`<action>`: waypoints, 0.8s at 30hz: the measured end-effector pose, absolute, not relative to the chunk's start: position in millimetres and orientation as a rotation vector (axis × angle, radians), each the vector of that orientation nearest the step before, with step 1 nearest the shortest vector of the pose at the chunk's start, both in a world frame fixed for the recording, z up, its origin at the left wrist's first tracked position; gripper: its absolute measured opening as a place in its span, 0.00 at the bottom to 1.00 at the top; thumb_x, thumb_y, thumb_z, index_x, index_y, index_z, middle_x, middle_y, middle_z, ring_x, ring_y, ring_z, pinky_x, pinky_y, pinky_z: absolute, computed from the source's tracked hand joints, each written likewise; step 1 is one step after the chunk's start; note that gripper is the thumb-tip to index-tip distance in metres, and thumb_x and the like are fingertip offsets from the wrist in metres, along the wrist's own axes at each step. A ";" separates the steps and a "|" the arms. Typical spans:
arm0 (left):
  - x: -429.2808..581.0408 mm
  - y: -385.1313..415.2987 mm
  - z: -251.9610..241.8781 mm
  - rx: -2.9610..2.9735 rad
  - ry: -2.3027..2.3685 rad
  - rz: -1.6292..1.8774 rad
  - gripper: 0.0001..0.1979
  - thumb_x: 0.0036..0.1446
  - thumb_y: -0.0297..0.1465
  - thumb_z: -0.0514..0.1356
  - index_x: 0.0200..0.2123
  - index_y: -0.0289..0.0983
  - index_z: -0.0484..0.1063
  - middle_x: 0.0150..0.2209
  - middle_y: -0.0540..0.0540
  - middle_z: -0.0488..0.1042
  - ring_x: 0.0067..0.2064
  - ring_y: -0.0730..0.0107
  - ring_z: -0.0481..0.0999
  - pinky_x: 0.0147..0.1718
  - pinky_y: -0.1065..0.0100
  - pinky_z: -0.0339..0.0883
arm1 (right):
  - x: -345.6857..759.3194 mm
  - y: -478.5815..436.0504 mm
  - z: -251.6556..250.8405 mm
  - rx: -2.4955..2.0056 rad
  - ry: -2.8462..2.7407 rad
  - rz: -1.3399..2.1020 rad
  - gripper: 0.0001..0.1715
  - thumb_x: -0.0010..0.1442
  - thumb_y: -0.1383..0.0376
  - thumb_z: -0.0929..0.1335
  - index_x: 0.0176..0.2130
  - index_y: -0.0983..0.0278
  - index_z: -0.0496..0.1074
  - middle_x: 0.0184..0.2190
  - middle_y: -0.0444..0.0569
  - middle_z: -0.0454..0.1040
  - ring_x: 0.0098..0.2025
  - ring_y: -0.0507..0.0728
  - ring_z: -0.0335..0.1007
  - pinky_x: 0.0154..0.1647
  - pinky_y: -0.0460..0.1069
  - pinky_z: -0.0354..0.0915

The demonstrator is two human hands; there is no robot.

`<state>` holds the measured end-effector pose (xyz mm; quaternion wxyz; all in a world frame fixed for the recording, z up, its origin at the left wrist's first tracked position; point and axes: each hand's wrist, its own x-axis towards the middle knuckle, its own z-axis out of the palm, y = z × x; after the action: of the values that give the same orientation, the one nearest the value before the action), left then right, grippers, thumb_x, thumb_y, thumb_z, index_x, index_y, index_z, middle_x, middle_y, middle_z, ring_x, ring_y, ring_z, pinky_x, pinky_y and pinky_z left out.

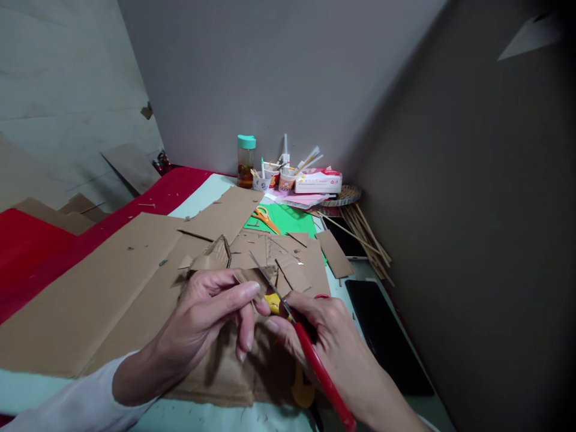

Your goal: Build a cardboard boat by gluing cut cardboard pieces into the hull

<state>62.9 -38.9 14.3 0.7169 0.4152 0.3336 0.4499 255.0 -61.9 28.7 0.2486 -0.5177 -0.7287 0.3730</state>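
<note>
My right hand [330,333] is closed round red-handled scissors [315,360], whose thin blades point up and left toward a small strip of brown cardboard [249,277]. My left hand [211,312] pinches that strip between thumb and fingers, just left of the blades. A yellow object [272,302] shows between the two hands. Under both hands lies a crumpled brown cardboard piece [225,372].
Large cardboard sheets [103,300] cover the table over a red cloth [31,252]. Orange scissors [265,219] lie on a green mat [288,219]. At the back stand a teal-capped bottle [245,161], cups of tools [279,177], a tissue pack [317,181]. Wooden sticks [364,234] and a dark tablet [387,336] lie right.
</note>
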 end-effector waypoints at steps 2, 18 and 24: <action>62.8 -39.0 14.0 0.908 0.734 0.992 0.15 0.57 0.40 0.71 0.26 0.33 0.82 0.15 0.46 0.76 0.14 0.76 0.69 0.16 0.77 0.64 | 255.3 -61.4 27.7 -1.390 -1.976 1.035 0.26 0.68 0.46 0.67 0.27 0.61 0.67 0.21 0.39 0.62 0.24 0.51 0.49 0.27 0.47 0.51; 66.2 -38.3 11.4 0.938 0.761 0.913 0.17 0.60 0.39 0.67 0.25 0.33 0.76 0.12 0.50 0.70 0.11 0.81 0.62 0.13 0.79 0.57 | 257.3 -63.0 27.5 -1.481 -2.056 0.928 0.28 0.70 0.44 0.62 0.28 0.60 0.63 0.21 0.41 0.59 0.24 0.53 0.47 0.28 0.49 0.49; 63.6 -31.3 7.9 0.920 0.745 0.953 0.13 0.60 0.38 0.67 0.29 0.34 0.76 0.19 0.48 0.76 0.16 0.74 0.71 0.13 0.77 0.65 | 259.1 -61.1 22.7 -1.489 -2.037 0.897 0.28 0.71 0.46 0.62 0.26 0.60 0.60 0.20 0.40 0.58 0.22 0.51 0.47 0.26 0.48 0.49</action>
<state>63.6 -31.3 7.9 0.7249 0.4171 0.3377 0.4318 259.1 -61.1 22.7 0.2295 -0.5411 -0.7404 0.3261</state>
